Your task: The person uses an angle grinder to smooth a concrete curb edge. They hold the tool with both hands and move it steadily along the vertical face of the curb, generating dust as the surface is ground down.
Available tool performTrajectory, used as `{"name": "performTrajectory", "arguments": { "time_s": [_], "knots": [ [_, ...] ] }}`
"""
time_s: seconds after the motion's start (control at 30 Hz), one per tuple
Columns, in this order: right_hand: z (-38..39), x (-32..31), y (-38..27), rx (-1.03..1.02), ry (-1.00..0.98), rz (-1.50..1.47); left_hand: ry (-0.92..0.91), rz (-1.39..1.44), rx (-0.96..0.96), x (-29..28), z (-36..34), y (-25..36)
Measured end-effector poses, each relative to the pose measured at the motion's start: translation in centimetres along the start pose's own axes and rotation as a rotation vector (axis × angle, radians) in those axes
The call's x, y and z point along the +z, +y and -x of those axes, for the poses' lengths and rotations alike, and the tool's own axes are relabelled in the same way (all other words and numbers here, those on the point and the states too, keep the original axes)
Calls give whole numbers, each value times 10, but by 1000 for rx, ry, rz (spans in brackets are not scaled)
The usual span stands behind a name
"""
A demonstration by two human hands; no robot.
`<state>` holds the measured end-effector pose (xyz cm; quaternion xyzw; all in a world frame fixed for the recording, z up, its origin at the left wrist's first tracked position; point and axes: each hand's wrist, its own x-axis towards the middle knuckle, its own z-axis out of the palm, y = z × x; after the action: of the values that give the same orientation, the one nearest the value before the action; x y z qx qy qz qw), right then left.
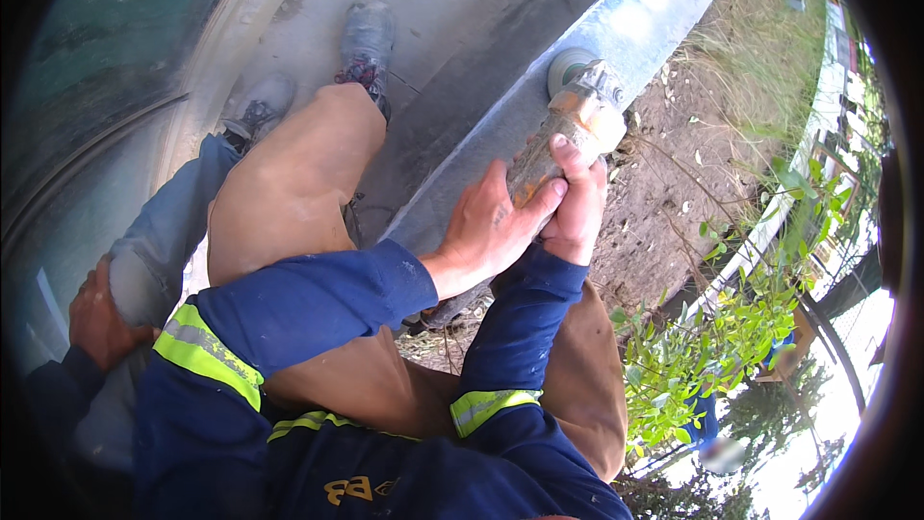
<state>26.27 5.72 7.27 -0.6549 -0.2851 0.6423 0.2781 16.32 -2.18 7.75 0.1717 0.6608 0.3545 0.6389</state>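
Both my hands are wrapped round a dusty angle grinder [584, 108] with a metal head and a dirt-caked body. My left hand [496, 231] grips the body from the left. My right hand [577, 207] closes round it from the right, its thumb lying along the top. At the grinder's far end, a round pale disc [570, 69] lies against the smooth grey concrete ledge [630, 24], or very close to it; contact is hard to tell. The ledge runs diagonally from the upper right down under my hands.
Beside me on the left is another person's hand [101, 318] by a leg in jeans [173, 221]. Bare soil [654, 193] and dry grass border the ledge on the right. A leafy shrub [693, 356] grows at the lower right. My dusty shoe [368, 39] rests on the concrete floor [308, 14].
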Motion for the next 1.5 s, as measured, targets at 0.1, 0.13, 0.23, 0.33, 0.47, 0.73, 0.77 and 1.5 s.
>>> {"name": "performTrajectory", "arguments": {
  "time_s": [0.1,0.13,0.23,0.33,0.47,0.73,0.77,1.5],
  "knots": [
    [9,-3,10,-26,-39,15,19,-9,14,0,10,-15],
    [10,-4,16,-41,-44,19,17,-5,17,0,13,-23],
    [0,-2,12,-61,-38,33,1,7,-2,-1,3,-14],
    [-11,-1,3,-54,-11,12,-15,14,-2,-1,-9,-4],
    [-15,-3,3,-51,-27,-14,-13,61,39,1,-11,-6],
    [9,-4,23,-92,-59,55,61,-53,74,-1,17,-20],
    [13,-6,24,-88,-67,73,54,-75,50,0,22,-22],
    [17,-7,25,-52,-131,119,20,9,-65,1,30,-25]
  ]
}}
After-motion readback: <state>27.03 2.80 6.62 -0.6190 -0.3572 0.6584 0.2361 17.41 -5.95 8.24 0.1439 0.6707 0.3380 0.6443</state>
